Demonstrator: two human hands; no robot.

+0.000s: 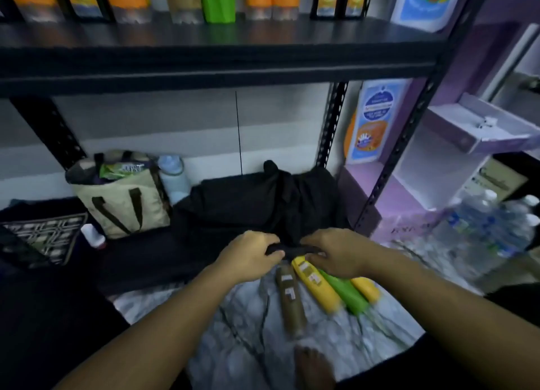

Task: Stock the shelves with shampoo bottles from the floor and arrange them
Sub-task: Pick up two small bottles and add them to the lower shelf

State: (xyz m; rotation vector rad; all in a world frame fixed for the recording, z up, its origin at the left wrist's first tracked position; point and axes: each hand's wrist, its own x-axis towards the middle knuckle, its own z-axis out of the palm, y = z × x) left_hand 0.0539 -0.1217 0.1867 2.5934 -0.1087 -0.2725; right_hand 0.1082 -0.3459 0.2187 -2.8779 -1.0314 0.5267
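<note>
- We're crouching over four bottles lying on the floor [233, 331], right at the front edge of the bottom shelf [140, 261]. That's the brown bottle [290, 299], yellow bottle [318, 287], green bottle [347, 294] and end bottle [366, 287], lying side by side.
- Their long axes are running from the hands back toward us, fanning a bit rightward, with the cap ends pointing at the shelf.
- The left hand [251, 256] is curling its fingers round the brown bottle's dark cap end, thumb underneath.
- The right hand [336, 252] is lying over the cap ends of the yellow and green ones with its fingers bent. It's too blurry, so we're not calling it a grip.
- Each hand is sitting on its own side, so we're guessing there's no crossing needed for the lift.
- We're watching the black bag [263, 202] just behind the hands, the top shelf [204, 68] overhanging, the post [388, 167] on the right, and our foot [312, 366] near the brown bottle's base. The open room is lying toward us.
</note>
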